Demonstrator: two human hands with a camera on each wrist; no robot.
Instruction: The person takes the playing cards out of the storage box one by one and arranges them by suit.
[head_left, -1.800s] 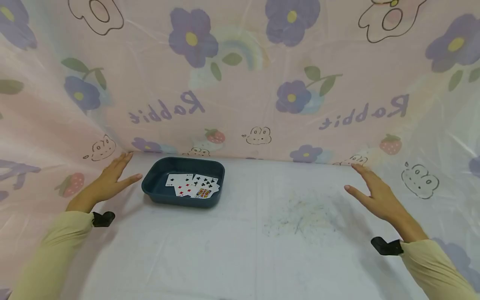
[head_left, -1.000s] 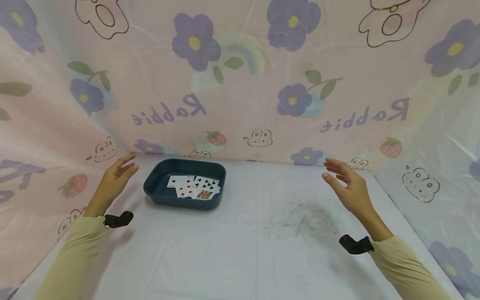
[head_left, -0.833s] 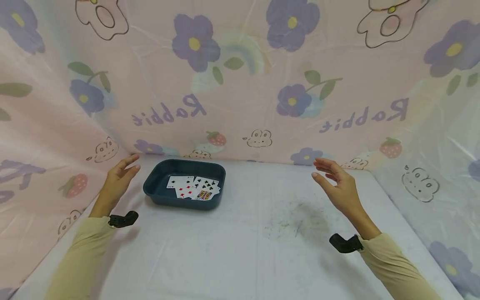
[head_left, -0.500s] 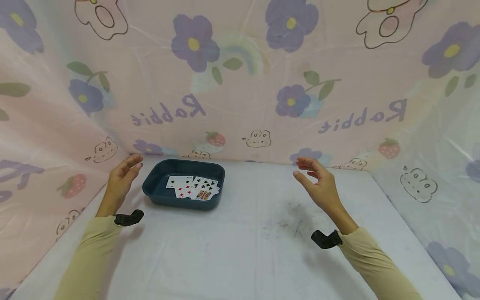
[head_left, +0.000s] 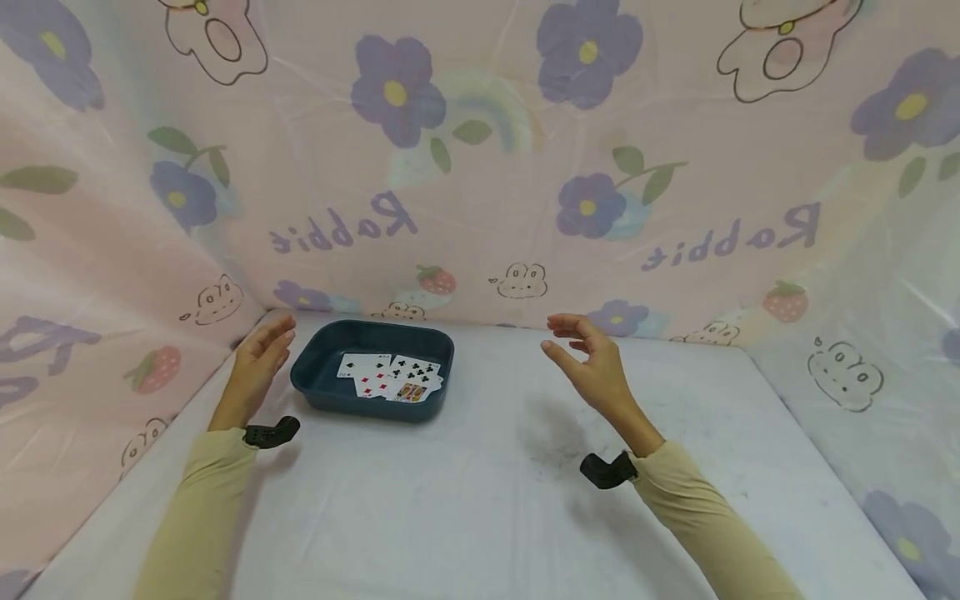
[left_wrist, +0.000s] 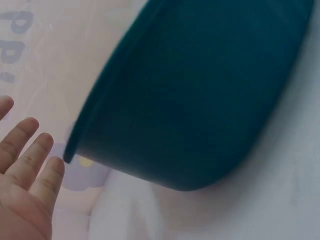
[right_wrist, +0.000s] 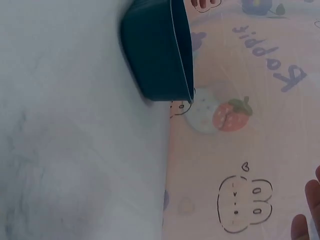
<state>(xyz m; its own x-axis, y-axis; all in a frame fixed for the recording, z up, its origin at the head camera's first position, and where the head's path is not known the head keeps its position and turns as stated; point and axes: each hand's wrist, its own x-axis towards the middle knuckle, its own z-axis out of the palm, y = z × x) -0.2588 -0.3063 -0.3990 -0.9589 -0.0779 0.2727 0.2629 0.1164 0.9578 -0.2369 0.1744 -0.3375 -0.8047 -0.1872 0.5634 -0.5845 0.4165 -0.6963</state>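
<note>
A dark teal plastic tray (head_left: 330,393) stands at the back left of the table. Several playing cards (head_left: 390,377) lie face up and overlapping on its floor; spades, clubs, diamonds and a court card show. Just left of the tray hovers my left hand (head_left: 251,375), fingers loosely extended and holding nothing. The left wrist view has those fingers (left_wrist: 31,162) close to the tray's rim (left_wrist: 95,100), apart from it as far as I can see. My right hand (head_left: 596,371), nothing in it, hangs over the table to the right of the tray, thumb and fingers spread apart.
White cloth covers the table (head_left: 420,517), with faint grey smudges right of the middle. A patterned pink curtain (head_left: 480,208) rises behind the table and along both sides. A black wrist camera (head_left: 273,432) sits on the left wrist and another black camera (head_left: 607,472) on the right.
My right hand has swept left across the table, towards the tray. My left hand has shifted slightly right, its fingers drawn closer together. Tray and cards stay where they were.
</note>
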